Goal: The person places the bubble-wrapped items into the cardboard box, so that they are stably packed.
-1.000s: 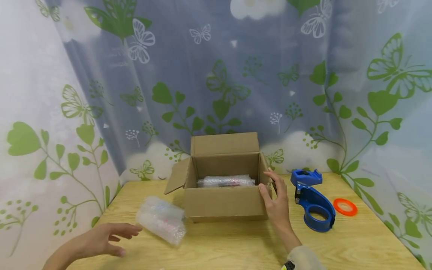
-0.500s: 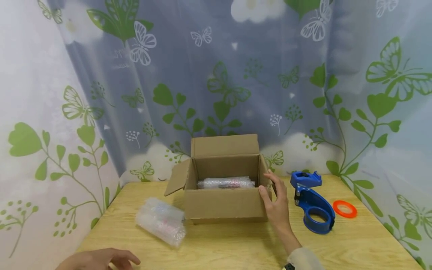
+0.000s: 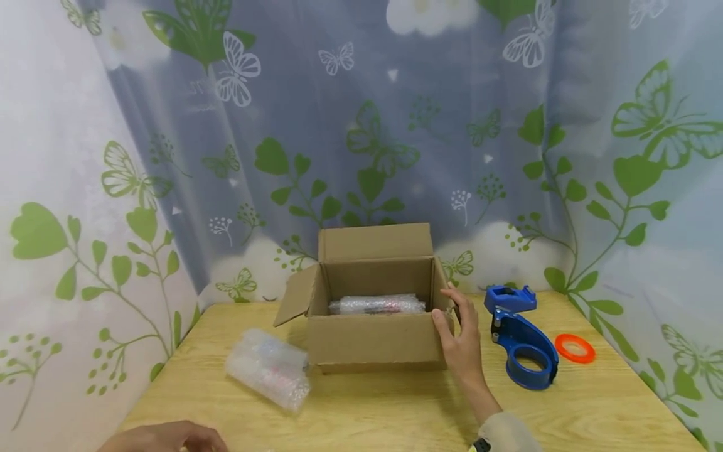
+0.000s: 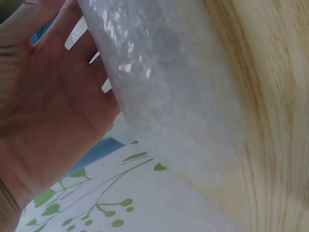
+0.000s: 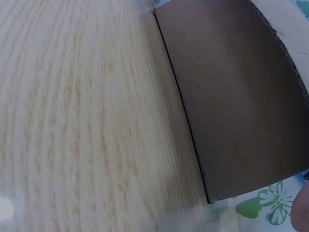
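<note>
My right hand (image 3: 463,342) is on the open brown cardboard box (image 3: 373,339) sitting mid-table. Fingers are mostly straight and lying flat against the box's right wall, thumb on the front right corner, so it's steadying the box rather than grabbing it. All four flaps are up or splayed: back flap upright, left flap swung outward. The box is a plain rectangle with its long axis running left to right across the light wooden table (image 3: 395,408), open top facing up. Inside lies a bubble-wrapped roll (image 3: 377,304), also lengthwise left to right, along the floor toward the back wall.

My left hand (image 3: 166,437) is down at the near left edge of the table, barely in the head view. In the wrist view the palm looks relaxed, fingers apart, holding nothing. Nearest to it is a second clear bubble-wrap bundle (image 3: 268,368) on the table just left of the box, tilted diagonally.

Right of the box: a blue tape dispenser (image 3: 522,342), then an orange tape ring (image 3: 575,348) lying flat.
</note>
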`<state>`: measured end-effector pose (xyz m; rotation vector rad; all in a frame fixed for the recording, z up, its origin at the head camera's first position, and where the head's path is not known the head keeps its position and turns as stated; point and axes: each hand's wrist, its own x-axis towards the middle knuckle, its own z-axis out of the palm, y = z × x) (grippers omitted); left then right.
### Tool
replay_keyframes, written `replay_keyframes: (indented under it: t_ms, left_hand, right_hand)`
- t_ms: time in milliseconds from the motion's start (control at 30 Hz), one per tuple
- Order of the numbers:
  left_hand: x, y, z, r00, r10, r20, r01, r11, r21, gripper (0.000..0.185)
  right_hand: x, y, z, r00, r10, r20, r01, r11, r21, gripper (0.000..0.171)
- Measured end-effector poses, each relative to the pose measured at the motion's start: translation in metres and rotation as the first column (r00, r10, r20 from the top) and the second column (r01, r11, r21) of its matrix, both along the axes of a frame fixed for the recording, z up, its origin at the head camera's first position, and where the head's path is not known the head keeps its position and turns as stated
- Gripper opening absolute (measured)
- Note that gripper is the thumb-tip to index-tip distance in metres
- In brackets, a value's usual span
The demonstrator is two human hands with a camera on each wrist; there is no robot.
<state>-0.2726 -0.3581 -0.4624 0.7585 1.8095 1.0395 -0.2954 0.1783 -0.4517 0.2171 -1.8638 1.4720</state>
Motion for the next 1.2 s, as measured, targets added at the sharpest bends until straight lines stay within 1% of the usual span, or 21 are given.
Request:
replay_keyframes:
  t_ms: [67, 133, 167, 200, 267, 300, 367, 400, 433, 467, 567, 633, 733, 833, 867, 933, 1000, 1100, 1200]
  left_hand:
    - [-0.001, 0.001, -0.001, 1.0, 0.009, -0.01, -0.009, 1.0, 0.017, 0.033]
    - [-0.006, 0.002, -0.001, 0.998, -0.007, -0.061, 0.01, 0.999, 0.046, 0.029]
    - [-0.008, 0.003, 0.0, 0.997, -0.012, -0.082, 0.017, 0.998, 0.054, 0.028]
    - [-0.011, 0.004, 0.001, 0.992, -0.019, -0.121, 0.026, 0.998, 0.061, 0.028]
    - [-0.018, 0.006, 0.003, 0.98, -0.011, -0.197, 0.026, 0.997, 0.075, 0.029]
    - [-0.021, 0.008, 0.004, 0.97, -0.005, -0.242, 0.025, 0.996, 0.08, 0.031]
    - [-0.025, 0.011, 0.006, 0.953, 0.017, -0.302, 0.005, 0.997, 0.072, 0.036]
    - [-0.026, 0.012, 0.007, 0.95, 0.026, -0.311, -0.005, 0.998, 0.069, 0.04]
    - [-0.027, 0.014, 0.009, 0.953, 0.031, -0.302, -0.012, 0.998, 0.064, 0.045]
    - [-0.028, 0.015, 0.01, 0.953, 0.022, -0.301, -0.007, 0.999, 0.053, 0.049]
    - [-0.026, 0.016, 0.013, 0.972, -0.016, -0.236, 0.024, 0.999, 0.033, 0.06]
    - [-0.025, 0.017, 0.013, 0.978, -0.037, -0.204, 0.042, 0.999, 0.025, 0.063]
    - [-0.022, 0.017, 0.011, 0.974, -0.057, -0.218, 0.069, 0.996, 0.048, 0.064]
    - [-0.02, 0.014, 0.007, 0.97, -0.052, -0.238, 0.073, 0.994, 0.081, 0.06]
    - [-0.019, 0.013, 0.005, 0.967, -0.048, -0.251, 0.074, 0.993, 0.093, 0.059]
    - [-0.019, 0.01, 0.002, 0.968, -0.033, -0.247, 0.062, 0.992, 0.108, 0.058]
    - [-0.019, 0.008, 0.001, 0.964, -0.017, -0.264, 0.045, 0.994, 0.101, 0.057]
    - [-0.019, 0.006, 0.004, 0.95, -0.012, -0.312, 0.033, 0.997, 0.065, 0.057]
    - [-0.019, 0.008, 0.014, 0.939, -0.004, -0.343, 0.017, 0.999, 0.037, 0.055]
  right_hand:
    - [-0.009, 0.004, -0.011, 1.0, -0.002, -0.005, 0.002, 1.0, 0.008, 0.042]
    - [-0.016, 0.008, -0.02, 1.0, -0.005, -0.02, 0.006, 1.0, 0.016, 0.043]
    - [-0.017, 0.009, -0.022, 1.0, -0.01, -0.019, 0.011, 1.0, 0.021, 0.043]
    - [-0.018, 0.011, -0.023, 1.0, -0.014, -0.017, 0.014, 1.0, 0.023, 0.042]
    - [-0.018, 0.012, -0.023, 1.0, -0.021, -0.01, 0.022, 0.999, 0.024, 0.042]
    - [-0.017, 0.013, -0.022, 1.0, -0.022, -0.007, 0.022, 1.0, 0.021, 0.042]
    - [-0.017, 0.013, -0.021, 1.0, -0.023, -0.001, 0.023, 1.0, 0.019, 0.042]
    - [-0.016, 0.014, -0.02, 1.0, -0.023, -0.001, 0.023, 1.0, 0.019, 0.042]
    - [-0.016, 0.014, -0.019, 1.0, -0.023, -0.001, 0.023, 1.0, 0.021, 0.042]
    - [-0.017, 0.015, -0.019, 1.0, -0.021, -0.004, 0.022, 1.0, 0.021, 0.042]
    - [-0.017, 0.016, -0.018, 1.0, -0.024, -0.01, 0.024, 0.999, 0.025, 0.042]
    - [-0.018, 0.016, -0.019, 0.999, -0.029, -0.012, 0.03, 0.999, 0.026, 0.042]
    - [-0.018, 0.016, -0.02, 0.999, -0.035, -0.022, 0.035, 0.999, 0.022, 0.043]
    - [-0.017, 0.011, -0.018, 0.999, -0.033, -0.037, 0.033, 0.999, 0.017, 0.043]
    - [-0.015, 0.009, -0.017, 0.999, -0.029, -0.039, 0.03, 1.0, 0.011, 0.043]
    - [-0.009, 0.004, -0.011, 0.999, -0.023, -0.041, 0.024, 1.0, 0.005, 0.042]
    - [-0.002, 0.0, -0.003, 0.999, -0.016, -0.039, 0.016, 1.0, -0.003, 0.041]
    - [0.006, -0.005, 0.006, 0.999, -0.01, -0.036, 0.01, 1.0, 0.002, 0.04]
    - [0.009, -0.006, 0.009, 0.999, -0.005, -0.035, 0.005, 1.0, 0.014, 0.04]
